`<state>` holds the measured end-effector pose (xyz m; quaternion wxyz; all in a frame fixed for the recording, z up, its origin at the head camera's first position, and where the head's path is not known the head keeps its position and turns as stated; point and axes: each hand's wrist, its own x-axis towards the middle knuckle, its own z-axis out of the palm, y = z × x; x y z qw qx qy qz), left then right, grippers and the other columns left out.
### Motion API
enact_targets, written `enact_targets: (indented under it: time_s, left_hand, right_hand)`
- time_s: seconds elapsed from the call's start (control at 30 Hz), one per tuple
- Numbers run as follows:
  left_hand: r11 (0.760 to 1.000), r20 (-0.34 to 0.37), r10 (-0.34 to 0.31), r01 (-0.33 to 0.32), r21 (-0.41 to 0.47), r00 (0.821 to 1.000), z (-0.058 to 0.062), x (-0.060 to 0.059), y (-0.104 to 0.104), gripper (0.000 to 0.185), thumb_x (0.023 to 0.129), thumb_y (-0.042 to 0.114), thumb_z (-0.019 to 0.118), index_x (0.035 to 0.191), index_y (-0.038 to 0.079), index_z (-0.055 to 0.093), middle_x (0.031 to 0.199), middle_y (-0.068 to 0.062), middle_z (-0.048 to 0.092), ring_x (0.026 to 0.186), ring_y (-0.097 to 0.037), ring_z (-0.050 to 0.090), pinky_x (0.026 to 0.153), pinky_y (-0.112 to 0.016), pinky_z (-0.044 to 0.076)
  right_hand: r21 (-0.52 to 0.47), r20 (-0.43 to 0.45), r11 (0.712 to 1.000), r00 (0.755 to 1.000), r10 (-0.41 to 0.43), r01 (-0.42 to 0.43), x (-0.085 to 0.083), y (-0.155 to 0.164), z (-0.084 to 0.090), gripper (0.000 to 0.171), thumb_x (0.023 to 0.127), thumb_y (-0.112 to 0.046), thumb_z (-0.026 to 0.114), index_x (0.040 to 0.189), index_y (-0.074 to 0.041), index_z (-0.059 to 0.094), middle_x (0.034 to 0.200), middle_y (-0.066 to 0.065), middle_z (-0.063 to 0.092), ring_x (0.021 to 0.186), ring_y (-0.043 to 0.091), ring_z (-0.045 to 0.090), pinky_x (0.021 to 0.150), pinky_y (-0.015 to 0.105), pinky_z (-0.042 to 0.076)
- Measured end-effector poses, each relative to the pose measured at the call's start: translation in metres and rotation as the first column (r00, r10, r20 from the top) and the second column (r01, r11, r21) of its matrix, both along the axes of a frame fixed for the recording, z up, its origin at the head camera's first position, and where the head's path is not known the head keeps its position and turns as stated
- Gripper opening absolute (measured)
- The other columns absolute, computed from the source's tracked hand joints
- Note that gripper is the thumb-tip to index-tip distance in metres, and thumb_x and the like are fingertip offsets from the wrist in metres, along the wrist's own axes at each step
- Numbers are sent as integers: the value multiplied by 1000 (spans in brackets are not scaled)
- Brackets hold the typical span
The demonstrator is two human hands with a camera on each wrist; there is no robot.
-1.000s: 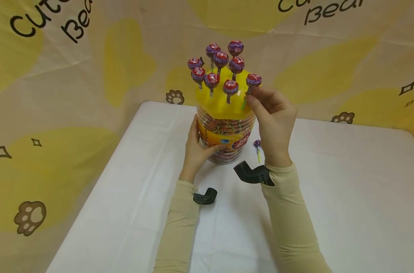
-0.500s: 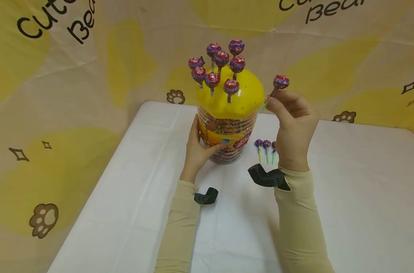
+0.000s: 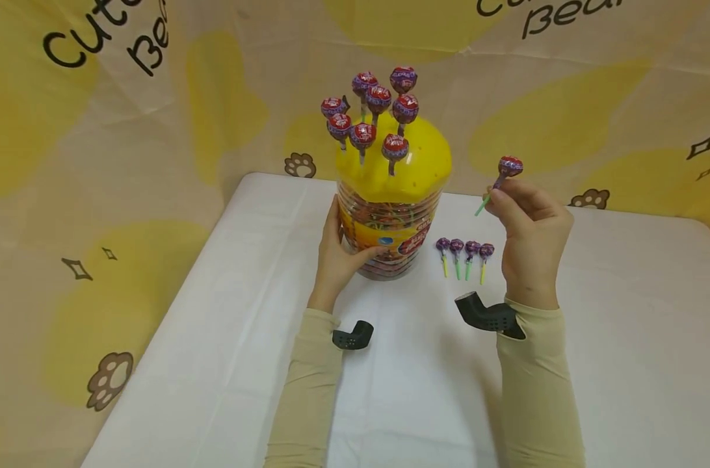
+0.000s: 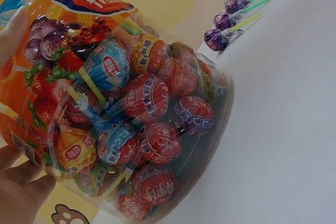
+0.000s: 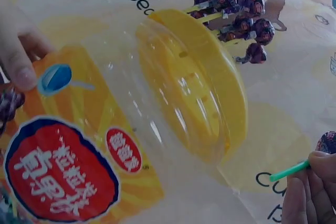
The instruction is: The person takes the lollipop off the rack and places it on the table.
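Note:
My left hand [image 3: 340, 260] grips the side of a clear plastic candy jar [image 3: 384, 224], its thumb across the orange label. Wrapped lollipops fill the jar's lower part in the left wrist view. On top sits a domed yellow lid [image 3: 428, 159] with small holes. Several purple-and-red lollipops [image 3: 395, 148] stand upright in it by their sticks. Right of the jar, my right hand [image 3: 533, 244] pinches a lollipop [image 3: 510, 166] just under its head, its green stick [image 5: 289, 171] pointing down and left, apart from the lid.
Several lollipops [image 3: 471, 249] lie in a row on the white table [image 3: 413, 390], right of the jar, with yellow and green sticks. A patterned cloth backdrop [image 3: 565, 117] hangs behind the table. Black wrist mounts [image 3: 489, 315] sit on both sleeves.
My right hand has drawn the lollipop out from the lid's right edge and moved it right and down. The row of lollipops on the table has come into view. My left hand stays put.

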<state>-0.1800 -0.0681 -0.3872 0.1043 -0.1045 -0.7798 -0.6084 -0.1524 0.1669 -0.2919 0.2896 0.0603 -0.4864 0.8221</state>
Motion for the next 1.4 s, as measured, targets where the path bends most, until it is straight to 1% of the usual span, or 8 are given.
enact_targets:
  time_s: [0.17,0.37,0.6,0.7,0.83,1.03,1.2,1.4]
  left_hand:
    - [1000,5,3,-3,-7,1000,-2,-1,0,106,75,15,81,153,12,9,156,-7,17,141,-19,20,115,-32,22]
    - [1000,9,5,-5,-6,1000,-2,-1,-1,107,74,14,82,153,13,9,155,-7,18,141,-19,20,115,-32,21]
    - [1000,26,-1,1,-17,1000,-1,-1,2,106,75,17,81,153,14,9,156,-6,17,141,-18,20,115,-31,21]
    - [1000,25,3,-3,-20,1000,0,-1,2,106,76,17,81,153,14,9,156,-5,17,141,-18,19,115,-32,22]
    - [1000,21,6,-6,-21,1000,0,0,0,106,76,17,81,153,14,8,156,-6,16,141,-18,19,115,-31,22]
    - [1000,21,3,-2,-22,1000,0,-1,-1,106,76,16,80,153,13,7,156,-6,16,141,-19,19,115,-32,21]
    - [1000,26,5,-5,-21,1000,-1,-1,-1,106,76,16,81,153,14,8,156,-6,16,141,-18,19,115,-32,21]
    - [1000,23,-2,2,-13,1000,-2,-3,-1,106,76,16,81,153,15,8,156,-6,16,142,-18,18,115,-31,21]
  right_hand:
    - [23,88,1000,996,-23,21,3,17,-16,9,75,15,70,84,14,68,78,15,67,66,21,66,67,27,58]
    - [30,209,999,978,-21,15,4,36,-31,10,74,16,70,84,14,69,77,14,68,65,20,67,64,25,59]
    - [41,355,999,935,-23,9,9,58,-44,12,73,13,73,84,11,70,78,12,68,65,19,68,65,26,58]
    - [42,392,999,920,-25,9,9,65,-49,13,72,11,75,84,10,71,76,11,69,64,18,68,65,26,58]
    - [46,430,999,903,-4,-18,8,71,-58,11,72,11,75,83,8,72,77,10,69,63,17,68,65,26,57]
    - [63,511,995,859,35,-79,6,78,-75,10,76,11,71,81,2,73,78,6,69,66,14,69,66,23,57]
    - [44,570,990,817,86,-135,3,85,-92,16,79,13,67,77,-1,74,75,4,70,65,12,68,64,22,57]
    - [67,645,986,760,75,-154,0,92,-106,18,81,11,67,76,-5,74,76,0,69,67,8,67,65,18,56]
